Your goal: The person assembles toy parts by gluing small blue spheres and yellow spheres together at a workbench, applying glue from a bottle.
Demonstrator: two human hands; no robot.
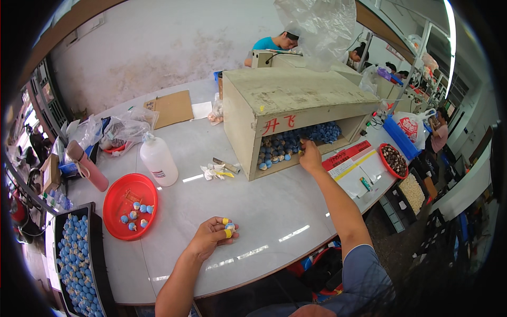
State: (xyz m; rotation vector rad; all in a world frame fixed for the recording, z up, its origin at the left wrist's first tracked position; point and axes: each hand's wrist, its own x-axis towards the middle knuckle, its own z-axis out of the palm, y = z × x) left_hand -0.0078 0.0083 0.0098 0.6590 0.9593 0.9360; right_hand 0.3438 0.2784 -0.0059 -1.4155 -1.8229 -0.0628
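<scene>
My left hand (211,235) rests on the white table (253,211) near its front edge, closed on a small blue and grey ball piece (229,226); yellow caps cover its fingertips. My right hand (310,154) reaches into the open front of a beige wooden box (296,98), touching the blue and brown ball pieces (296,141) piled inside. Whether it grips one I cannot tell. A red round dish (130,206) with several blue pieces lies left of my left hand.
A white squeeze bottle (158,161) and pink flask (87,166) stand at the left. A black tray (79,264) full of blue pieces lies at the lower left. A red basket (393,160), cardboard sheet (171,108) and plastic bags surround the box. Other people sit behind.
</scene>
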